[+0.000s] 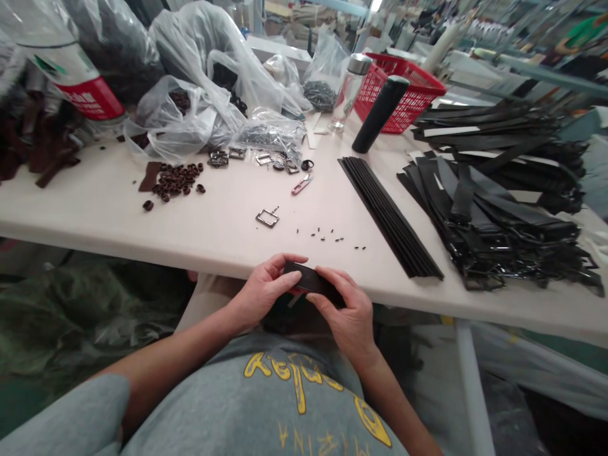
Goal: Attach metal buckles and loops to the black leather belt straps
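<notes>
Close to the table's front edge, a black strap (pixel 311 279) is stretched between my two hands. My left hand (pixel 266 288) pinches its left end between thumb and fingers. Its right part is gripped by my right hand (pixel 349 307), thumb below and fingers above; the palm hides that end. Just beyond my hands lie several tiny dark metal pieces (pixel 323 239), scattered on the tabletop. A rectangular metal buckle (pixel 268 218) rests alone to their left. Farther back are pink-handled thread snips (pixel 302 184).
Black straps (pixel 389 218) lie side by side on the right, beside a heap of black belts (pixel 503 221). Behind stand a red basket (pixel 403 95), a black cylinder (pixel 381 115) and a glass bottle (pixel 349 92). Brown loops (pixel 178 180) and plastic bags (pixel 175 123) occupy the left.
</notes>
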The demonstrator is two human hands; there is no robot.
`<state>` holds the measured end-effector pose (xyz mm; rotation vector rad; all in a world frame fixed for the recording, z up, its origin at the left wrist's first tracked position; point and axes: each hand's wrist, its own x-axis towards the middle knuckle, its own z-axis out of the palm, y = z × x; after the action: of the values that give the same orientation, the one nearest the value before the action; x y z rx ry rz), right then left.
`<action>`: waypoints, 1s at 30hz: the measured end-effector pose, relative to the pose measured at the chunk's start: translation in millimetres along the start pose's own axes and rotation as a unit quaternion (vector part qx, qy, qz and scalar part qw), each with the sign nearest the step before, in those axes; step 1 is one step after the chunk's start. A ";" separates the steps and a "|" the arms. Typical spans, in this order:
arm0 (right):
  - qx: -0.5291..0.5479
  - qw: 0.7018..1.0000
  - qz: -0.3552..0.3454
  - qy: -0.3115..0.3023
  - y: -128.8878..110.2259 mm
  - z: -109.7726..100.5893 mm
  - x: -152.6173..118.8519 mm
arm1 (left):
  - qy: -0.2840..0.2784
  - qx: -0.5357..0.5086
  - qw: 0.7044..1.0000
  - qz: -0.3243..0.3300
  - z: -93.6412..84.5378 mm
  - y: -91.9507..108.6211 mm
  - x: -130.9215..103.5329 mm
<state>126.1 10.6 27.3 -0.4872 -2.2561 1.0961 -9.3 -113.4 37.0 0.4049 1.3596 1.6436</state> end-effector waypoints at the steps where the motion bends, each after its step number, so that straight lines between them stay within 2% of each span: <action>1: 0.016 1.000 0.007 -0.009 0.5 -0.4 -0.5 | -0.003 0.013 1.000 0.005 -0.6 1.4 -1.2; 4: 0.017 1.000 0.004 -0.018 0.6 -2.4 -1.3 | -0.010 0.037 0.999 0.010 -0.9 3.6 -2.9; 11: -0.085 0.993 -0.071 -0.031 -0.7 0.8 0.0 | -0.026 0.039 0.999 0.011 -4.9 -1.4 -0.7; 14: -0.088 0.992 -0.081 -0.042 -2.8 1.4 0.2 | -0.055 0.104 0.992 0.038 -11.1 0.2 -2.2; 16: -0.108 0.989 -0.088 -0.044 -4.0 1.2 0.8 | -0.059 0.206 0.973 0.089 -15.4 2.2 -3.3; 19: -0.148 0.982 -0.108 -0.054 -4.6 2.2 2.1 | -0.039 0.367 0.903 0.220 -19.1 4.3 -3.2; 21: -0.163 0.977 -0.125 -0.058 -4.9 4.0 2.6 | -0.036 0.415 0.864 0.283 -18.9 4.3 -1.9; 26: -0.152 0.976 -0.147 -0.054 -4.5 7.1 0.3 | -0.057 0.408 0.837 0.359 -13.7 2.3 2.7; 30: -0.150 0.979 -0.130 -0.038 7.0 -0.8 1.7 | -0.076 0.358 0.821 0.438 -11.8 7.0 0.5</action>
<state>125.7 16.2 22.6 -0.2592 -2.4808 0.6574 -21.3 -119.6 39.2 1.7886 1.7634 1.6329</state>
